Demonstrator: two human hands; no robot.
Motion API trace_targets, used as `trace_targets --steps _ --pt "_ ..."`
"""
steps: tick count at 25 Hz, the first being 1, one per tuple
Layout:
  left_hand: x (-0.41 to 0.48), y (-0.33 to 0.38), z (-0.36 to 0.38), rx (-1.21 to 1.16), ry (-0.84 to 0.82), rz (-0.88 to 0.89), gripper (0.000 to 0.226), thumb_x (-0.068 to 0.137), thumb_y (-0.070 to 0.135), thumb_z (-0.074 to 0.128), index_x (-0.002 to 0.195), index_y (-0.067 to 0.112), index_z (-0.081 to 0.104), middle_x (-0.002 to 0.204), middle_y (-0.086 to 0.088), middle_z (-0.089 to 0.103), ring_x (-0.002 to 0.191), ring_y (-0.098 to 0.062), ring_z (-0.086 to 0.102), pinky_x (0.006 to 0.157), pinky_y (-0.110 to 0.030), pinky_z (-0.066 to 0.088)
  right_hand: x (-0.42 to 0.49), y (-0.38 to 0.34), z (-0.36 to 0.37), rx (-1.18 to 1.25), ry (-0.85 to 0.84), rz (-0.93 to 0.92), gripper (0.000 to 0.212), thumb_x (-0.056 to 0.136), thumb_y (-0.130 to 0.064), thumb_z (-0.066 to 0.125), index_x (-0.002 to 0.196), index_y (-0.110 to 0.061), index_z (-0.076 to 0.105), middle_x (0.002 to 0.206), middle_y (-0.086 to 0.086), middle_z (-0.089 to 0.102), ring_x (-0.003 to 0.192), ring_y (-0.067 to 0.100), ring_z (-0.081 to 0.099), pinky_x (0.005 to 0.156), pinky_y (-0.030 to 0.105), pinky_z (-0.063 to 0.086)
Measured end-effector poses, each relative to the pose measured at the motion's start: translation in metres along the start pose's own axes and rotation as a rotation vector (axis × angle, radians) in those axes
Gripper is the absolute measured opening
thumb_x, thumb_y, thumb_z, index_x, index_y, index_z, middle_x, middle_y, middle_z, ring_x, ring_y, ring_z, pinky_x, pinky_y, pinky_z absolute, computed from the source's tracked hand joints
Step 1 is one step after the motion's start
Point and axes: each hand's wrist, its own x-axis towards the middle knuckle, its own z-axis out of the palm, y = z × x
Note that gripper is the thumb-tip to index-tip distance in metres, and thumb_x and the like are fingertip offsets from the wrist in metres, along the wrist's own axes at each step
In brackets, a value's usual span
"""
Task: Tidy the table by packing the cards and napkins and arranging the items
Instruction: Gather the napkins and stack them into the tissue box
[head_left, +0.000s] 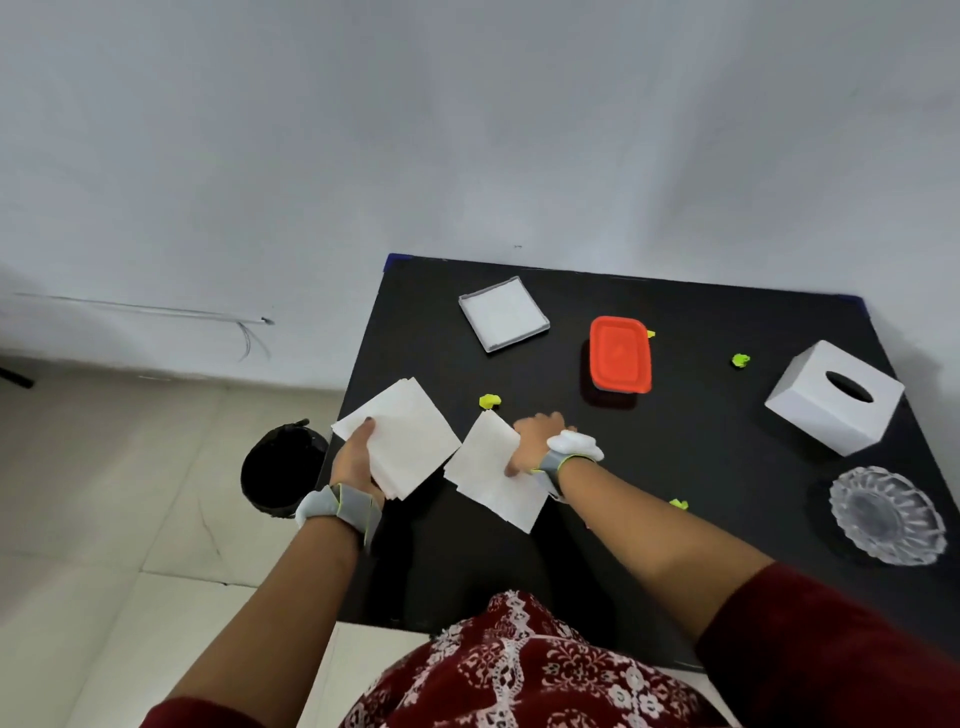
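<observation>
On the black table (701, 467), my left hand (356, 460) grips a stack of white napkins (402, 434) at the table's left edge, thumb on top. My right hand (535, 439) grasps the edge of a second white napkin pile (491, 473) lying on the table just right of the first. An open white square box (503, 313) sits at the back left. A white tissue box (834, 397) stands at the right.
An orange-lidded container (621, 353) sits mid-table. A clear glass ashtray (885, 514) rests at the right front. Small crumpled yellow-green paper bits (489, 400) (740, 359) (678, 503) lie scattered. A black bin (280, 470) stands on the tiled floor left of the table.
</observation>
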Motion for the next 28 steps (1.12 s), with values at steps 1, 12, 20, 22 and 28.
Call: trace_targets --steps 1,12,20,22,28 --pt "0.001 0.001 0.001 -0.007 -0.011 -0.003 0.016 0.094 0.028 0.052 0.092 0.013 0.057 0.127 -0.014 0.057 0.090 -0.028 0.061 0.089 -0.041 0.044 -0.003 0.007 -0.005 0.079 -0.004 -0.007 0.039 0.071 -0.035 0.070 0.104 -0.017 0.059 0.111 0.007 0.060 0.112 0.030 0.051 0.078 0.034 0.037" --pt "0.010 0.005 0.052 0.076 -0.437 -0.177 0.038 0.095 0.033 0.047 0.124 0.011 0.058 0.119 -0.013 0.067 0.106 -0.030 0.065 0.084 -0.041 0.051 -0.078 -0.037 -0.088 1.229 0.156 -0.202 0.015 0.088 -0.006 0.061 0.098 -0.017 0.066 0.088 -0.007 0.071 0.078 0.009 0.069 0.076 0.024 0.056" --pt "-0.013 0.002 0.070 0.046 -0.513 -0.180 0.051 0.095 0.050 0.036 0.106 0.012 0.068 0.113 -0.013 0.070 0.093 -0.027 0.070 0.080 -0.041 0.050 -0.065 -0.026 -0.056 0.970 0.216 -0.008 0.011 0.084 -0.012 0.061 0.095 -0.011 0.063 0.098 0.007 0.066 0.091 0.025 0.063 0.085 0.037 0.050" --pt "-0.015 -0.002 0.070 0.061 -0.532 -0.185 0.057 0.090 0.058 0.040 0.111 0.012 0.067 0.107 -0.013 0.073 0.093 -0.028 0.071 0.080 -0.041 0.051 -0.069 -0.025 -0.059 0.874 0.207 -0.019 0.013 0.085 -0.016 0.061 0.097 -0.014 0.060 0.100 0.005 0.065 0.096 0.026 0.063 0.087 0.038 0.050" --pt "-0.024 -0.007 0.079 0.009 -0.545 -0.181 0.047 0.091 0.052 0.044 0.102 0.013 0.069 0.101 -0.013 0.073 0.091 -0.031 0.070 0.079 -0.043 0.049 -0.084 0.004 -0.058 1.003 0.137 0.008 0.085 0.073 -0.001 0.074 0.141 -0.025 0.027 0.109 0.002 0.055 0.104 0.028 0.062 0.079 0.040 0.058"
